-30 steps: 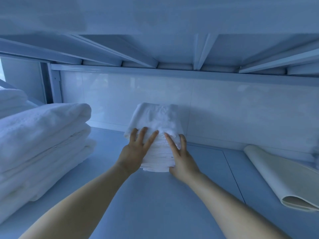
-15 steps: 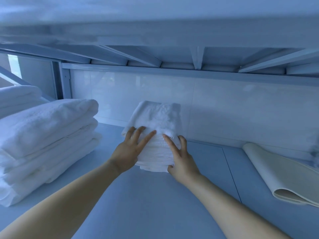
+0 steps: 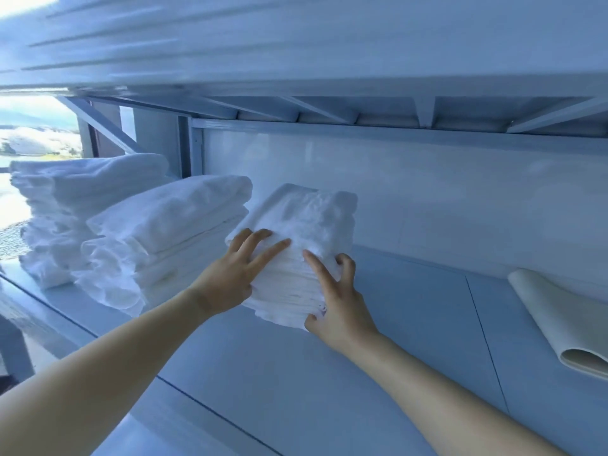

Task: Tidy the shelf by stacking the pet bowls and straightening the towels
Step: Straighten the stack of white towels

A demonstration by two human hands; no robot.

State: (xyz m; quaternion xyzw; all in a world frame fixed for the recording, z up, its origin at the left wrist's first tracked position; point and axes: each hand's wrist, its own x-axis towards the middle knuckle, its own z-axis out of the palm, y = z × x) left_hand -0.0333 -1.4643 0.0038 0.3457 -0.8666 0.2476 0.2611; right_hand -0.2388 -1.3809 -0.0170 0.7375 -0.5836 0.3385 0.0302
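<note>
Now the stack (image 3: 312, 212) of small folded towels sits midway along the shelf (image 3: 411, 307), just beside the bigger pile (image 3: 171, 222) on its left; the left hand (image 3: 230, 278) presses spread, straight fingers on its front and top, while the right hand (image 3: 339, 304) curls its fingers round the front right corner. Pushed unevenly, I judge, the loose layers could shear and fan out, or the stack could bump the pile and skew it.

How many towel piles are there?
3: the far-left pile, the middle pile beside it, and the small pile between left hand and right hand. More may hide offscreen.
</note>
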